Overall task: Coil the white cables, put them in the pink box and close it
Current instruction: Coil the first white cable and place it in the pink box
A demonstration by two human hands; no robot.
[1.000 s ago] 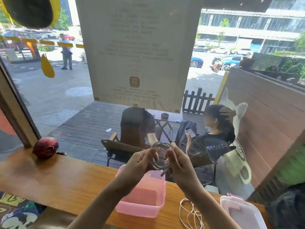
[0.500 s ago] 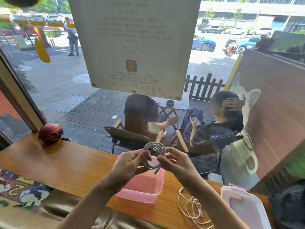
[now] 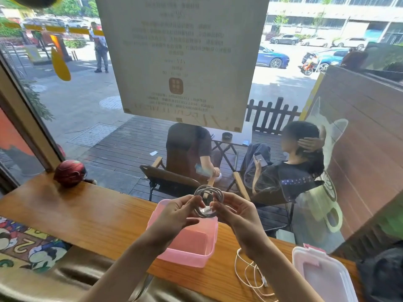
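White coiled cable pinched in the grip of left hand and right hand above pink box.

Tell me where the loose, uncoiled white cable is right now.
In the head view the loose white cable lies on the wooden counter, under the right forearm, between the open pink plastic box and the box's lid.

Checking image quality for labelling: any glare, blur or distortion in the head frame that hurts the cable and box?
Head view: strong daylight through the window, interior dimmer. Wide-angle bending at the edges. Coiled white cable between left hand and right hand is readable, slightly soft. Pink box is clear, loose cable thin but visible. Faint reflections on the glass at right.
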